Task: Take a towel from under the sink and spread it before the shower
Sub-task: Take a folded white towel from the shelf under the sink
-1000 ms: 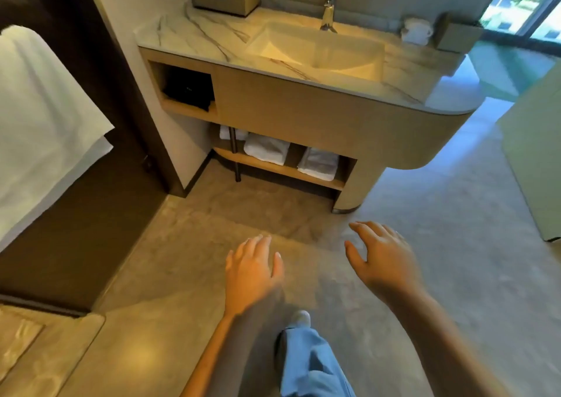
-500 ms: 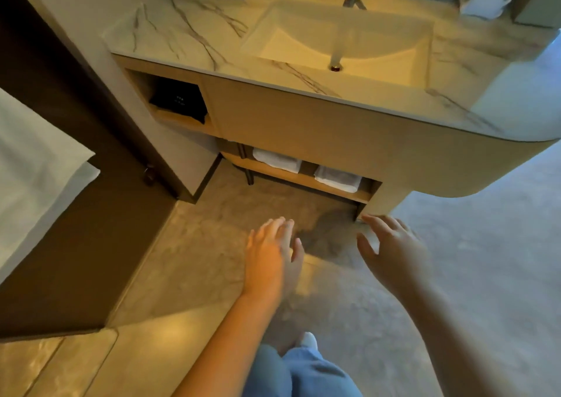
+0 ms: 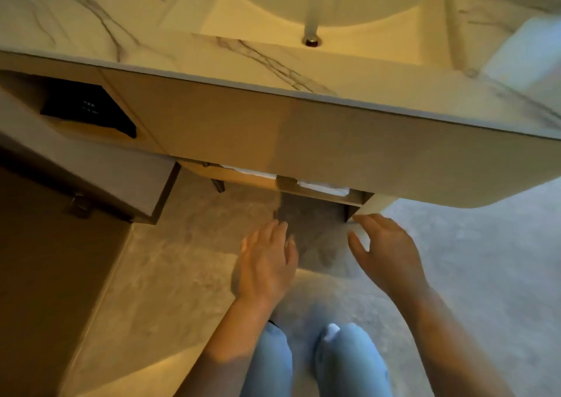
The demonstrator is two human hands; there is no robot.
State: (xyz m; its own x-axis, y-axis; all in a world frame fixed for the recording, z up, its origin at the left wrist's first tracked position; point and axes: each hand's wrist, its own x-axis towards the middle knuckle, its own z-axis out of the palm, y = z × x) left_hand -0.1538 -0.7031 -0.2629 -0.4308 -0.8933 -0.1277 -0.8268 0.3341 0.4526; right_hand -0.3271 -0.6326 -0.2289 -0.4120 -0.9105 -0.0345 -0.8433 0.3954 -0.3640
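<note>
Head view, looking steeply down over a marble vanity top [image 3: 91, 26], pale with dark veins. Sink [image 3: 303, 10] set into it at far centre, metal drain [image 3: 311, 41] visible at its near edge.

Below the top, a tan cabinet front [image 3: 273, 135]. Open niche on the left holds a dark, flat object [image 3: 88, 108]; too blurred to identify.

Low wooden shelf [image 3: 258, 181] under the cabinet, mostly hidden by the overhang. Two folded white towels lie on it: left towel [image 3: 249, 171] showing as a thin strip, right towel [image 3: 324, 187] a little more exposed, a wooden divider [image 3: 287, 181] between them.

Left hand [image 3: 264, 266] held palm down above the floor [image 3: 182, 260], fingers spread, empty. Right hand [image 3: 385, 251] to its right, fingers loosely apart and slightly curled, thumb out, also empty. Both hands are near the shelf but short of it, touching neither towel. Right fingertips appear close to the cabinet's leg [image 3: 353, 211], contact uncertain.

Light blue trouser legs [image 3: 349, 363] at the near edge, a white sock toe [image 3: 331, 330] showing between them.
</note>
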